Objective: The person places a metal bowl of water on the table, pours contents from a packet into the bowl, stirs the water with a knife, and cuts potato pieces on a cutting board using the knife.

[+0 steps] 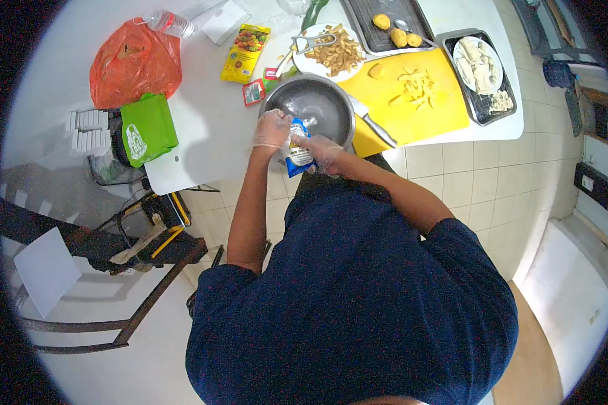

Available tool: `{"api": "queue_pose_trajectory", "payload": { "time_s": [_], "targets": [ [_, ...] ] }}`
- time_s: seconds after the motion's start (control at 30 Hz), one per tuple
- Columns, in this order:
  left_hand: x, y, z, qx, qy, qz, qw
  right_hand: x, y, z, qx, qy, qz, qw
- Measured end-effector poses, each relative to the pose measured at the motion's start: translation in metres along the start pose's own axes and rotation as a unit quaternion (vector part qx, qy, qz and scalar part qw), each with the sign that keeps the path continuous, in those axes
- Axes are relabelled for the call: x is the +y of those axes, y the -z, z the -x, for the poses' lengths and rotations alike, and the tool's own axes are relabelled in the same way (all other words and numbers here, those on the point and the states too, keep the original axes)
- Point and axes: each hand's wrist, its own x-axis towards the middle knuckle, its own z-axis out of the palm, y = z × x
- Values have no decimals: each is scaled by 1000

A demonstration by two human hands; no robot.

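Note:
A blue and white packet (299, 150) is held over the near rim of a dark round bowl (317, 106). My left hand (273, 129), in a clear plastic glove, has its fingers closed at the packet's upper left edge. My right hand (319, 151), gloved too, grips the packet from the right side. The inside of the bowl looks dark and shiny. Just right of the bowl, a knife (378, 128) lies on a yellow cutting board (446, 119) with cut yellow strips (417, 88).
Behind the bowl stand a plate of peelings (338, 57) with a peeler and a yellow packet (246, 54). Trays with potatoes (382, 21) and pale food (478, 66) are at the back right. Red (138, 64) and green (148, 131) bags lie left.

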Motion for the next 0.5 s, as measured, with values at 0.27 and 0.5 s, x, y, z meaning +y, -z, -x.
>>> {"api": "queue_pose_trajectory", "payload": {
  "time_s": [0.27,0.5],
  "targets": [
    [8,-1,7,30,15,46,998,-6,-4,9,7,16,-55,998],
    [10,-2,9,51,-5,35,998,1,2,1,15,15,-23,1000]
  ]
}}
